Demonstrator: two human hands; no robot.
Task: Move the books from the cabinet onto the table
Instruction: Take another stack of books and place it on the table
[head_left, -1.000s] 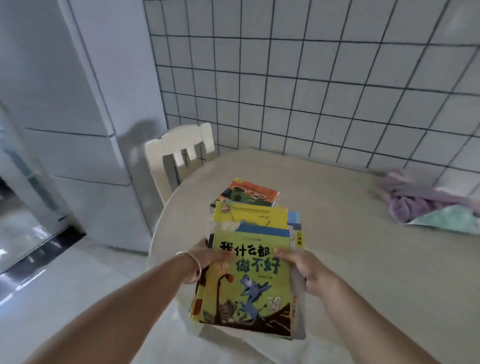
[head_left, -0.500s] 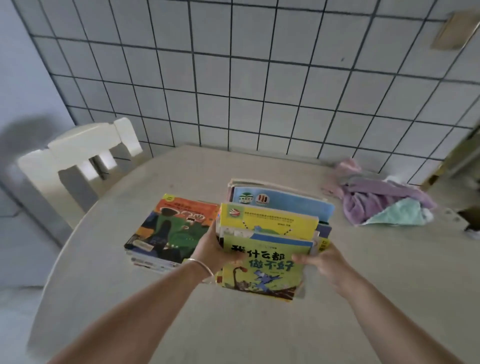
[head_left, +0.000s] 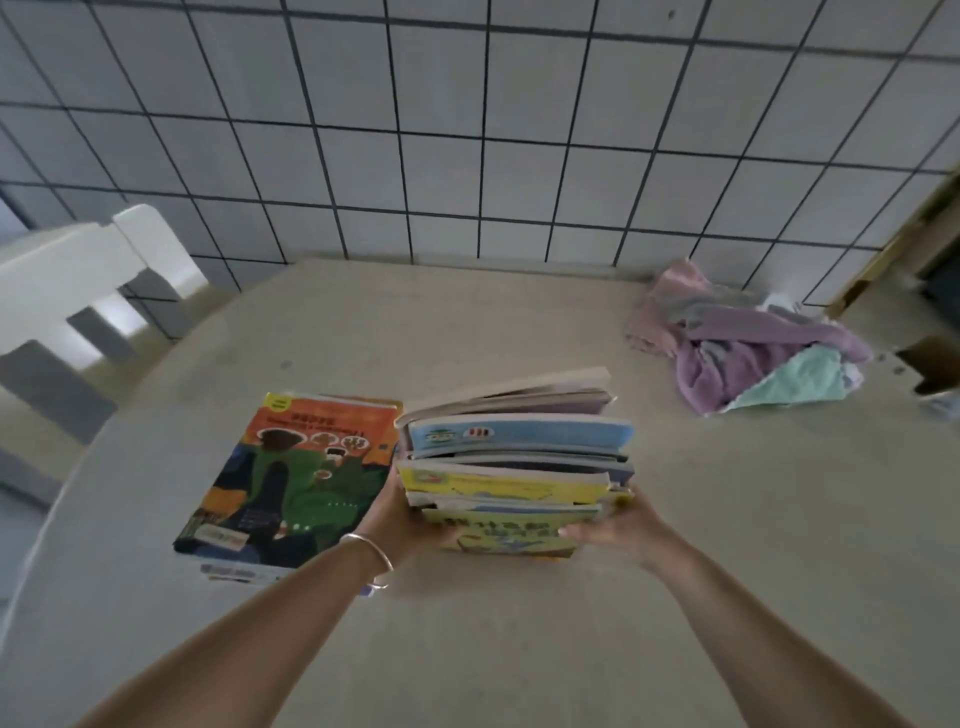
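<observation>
I hold a stack of several picture books (head_left: 514, 467) low over the beige table (head_left: 519, 649), near its middle. My left hand (head_left: 402, 519) grips the stack's left side, thumb on the yellow top cover. My right hand (head_left: 618, 530) grips the right near corner. The stack tilts away from me, so its staggered blue and yellow covers show. Just to its left a pile of books (head_left: 291, 483) with an orange and green cover lies flat on the table. The cabinet is out of view.
A heap of purple, pink and teal cloth (head_left: 748, 353) lies on the table at the back right. A white chair (head_left: 67, 291) stands at the table's left. A tiled wall (head_left: 467, 130) runs behind the table. A doorway edge shows at far right.
I have stepped up to the table and carried the stack forward and down, from over the table's near edge to beside the orange-covered pile. Both hands kept their hold.
</observation>
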